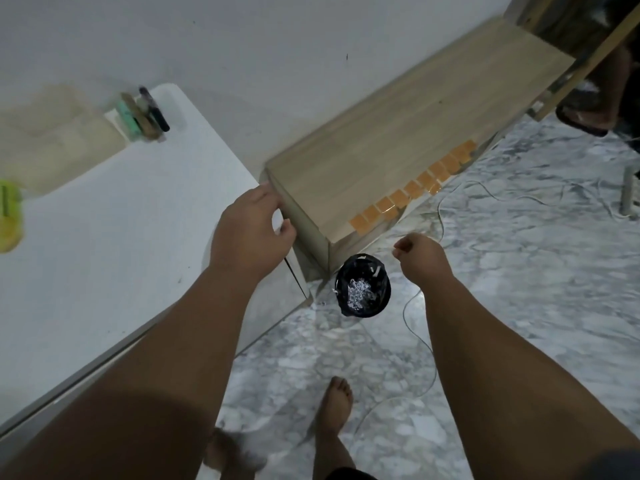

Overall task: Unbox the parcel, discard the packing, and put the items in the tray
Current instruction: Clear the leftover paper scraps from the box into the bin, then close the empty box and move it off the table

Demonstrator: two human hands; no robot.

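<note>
Parcel (52, 140): lying at the far left of the white table (121, 220), blurred, reading as a pale cardboard box; impossible to tell whether open or closed.
Packing (358, 294): sitting as shredded paper inside the black-lined bin (362, 289) on the floor, just beside the table's corner.
Handling the packing: likely weighing almost nothing, soft and loose, tending to cling and scatter; calling for a cupped handful rather than a pinch, released low over the bin.
Handling the parcel: probably light and fairly stiff, with walls giving under a squeeze; best taken by two opposite sides or from under the base.
Tray (110, 116): looking like a low white tray at the far end of the table, carrying a few slim items (145, 112), green, tan and black, lying side by side.
Left hand (251, 233): reaching forward palm down, at the corner where the table meets the wooden bench (398, 133); fingers bending toward the bench's corner, thumb against its side; impossible to tell whether clamping or merely bracing.
Right hand (420, 259): hanging near the bin, wrist dropped, fingers curling in with thumb meeting forefinger; nothing showing between them.
Stage: seemingly discarding, with shreds already lying in the bin.
</note>
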